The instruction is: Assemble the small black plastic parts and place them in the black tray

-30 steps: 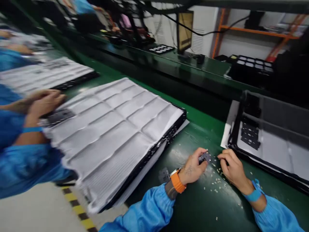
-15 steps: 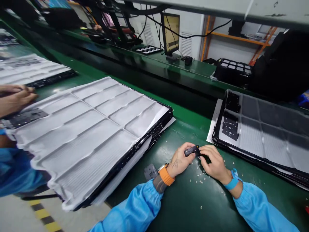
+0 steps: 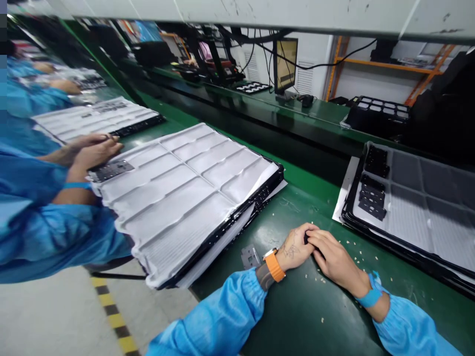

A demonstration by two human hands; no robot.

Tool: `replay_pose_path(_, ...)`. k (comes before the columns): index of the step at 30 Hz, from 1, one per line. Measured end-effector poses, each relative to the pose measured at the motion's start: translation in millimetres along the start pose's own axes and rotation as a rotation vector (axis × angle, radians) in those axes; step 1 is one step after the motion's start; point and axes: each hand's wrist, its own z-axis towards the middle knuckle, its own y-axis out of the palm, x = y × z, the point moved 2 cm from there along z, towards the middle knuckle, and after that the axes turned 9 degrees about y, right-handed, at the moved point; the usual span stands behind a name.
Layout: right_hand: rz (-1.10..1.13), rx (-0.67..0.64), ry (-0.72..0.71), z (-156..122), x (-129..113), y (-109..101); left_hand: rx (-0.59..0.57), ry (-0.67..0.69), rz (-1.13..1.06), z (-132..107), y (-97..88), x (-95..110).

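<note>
Head view: my left hand (image 3: 296,247) is closed on a small dark part (image 3: 306,238), pinched between thumb and fingers above the green bench (image 3: 289,316). My right hand (image 3: 336,258) meets it, fingers bent and together over the same part; most of it is covered, so I cannot tell whether those fingers grip it or only touch it. I wear a watch (image 3: 274,267) on the left wrist and a blue band (image 3: 370,298) on the right. Pale bits (image 3: 322,320) lie scattered on the bench around and below my hands. A grey plate (image 3: 246,257) lies flat just beside the watch. To my right, dark plates (image 3: 372,197) sit in the left end of a tray (image 3: 415,217), with a white sheet (image 3: 345,193) poking out beneath its edge. To my left is a stack of trays (image 3: 181,185) with a pale, ribbed top. At its far left corner lies another plate (image 3: 112,170), just beside a co-worker's hands (image 3: 92,154), which are held close together.
</note>
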Motion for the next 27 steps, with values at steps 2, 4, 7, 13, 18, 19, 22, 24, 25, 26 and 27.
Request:
replay_pose_path(2,0.003,-0.028,-0.002,1.0,-1.2,0.3,-0.023,-0.009,0.047,-1.2,0.6,0.0)
replay_pose_path(4,0.009,-0.044,-0.003,2.2,-2.5,0.6,-0.049,-0.020,0.088,-1.6,0.9,-0.3)
replay_pose_path(7,0.012,-0.032,0.001,3.3,-4.6,1.0,-0.071,-0.017,0.116,-0.6,0.1,0.3)
replay_pose_path(13,0.036,-0.020,0.080,6.2,-11.6,1.9,-0.102,-0.042,0.111,1.1,-1.9,-0.6)
replay_pose_path(18,0.038,-0.021,0.109,10.7,-20.0,-2.7,-0.110,-0.029,0.139,1.1,-2.6,-1.8)
replay_pose_path(19,0.031,-0.028,0.117,11.4,-21.5,-4.1,-0.115,-0.031,0.147,1.1,-2.7,-1.7)
replay_pose_path(22,0.016,-0.051,0.135,12.5,-24.9,-7.6,-0.140,-0.043,0.148,1.5,-3.2,-0.9)
replay_pose_path(24,0.010,-0.054,0.128,12.1,-25.7,-8.4,-0.157,-0.043,0.133,1.9,-3.6,0.2)
replay_pose_path(25,0.006,-0.052,0.121,11.6,-25.6,-8.3,-0.163,-0.041,0.123,2.1,-3.8,0.9)
replay_pose_path(26,0.003,-0.049,0.113,11.0,-25.1,-7.7,-0.168,-0.039,0.112,2.3,-3.9,1.5)
replay_pose_path(27,0.002,-0.049,0.111,10.2,-24.2,-6.7,-0.171,-0.039,0.103,2.5,-3.8,2.2)
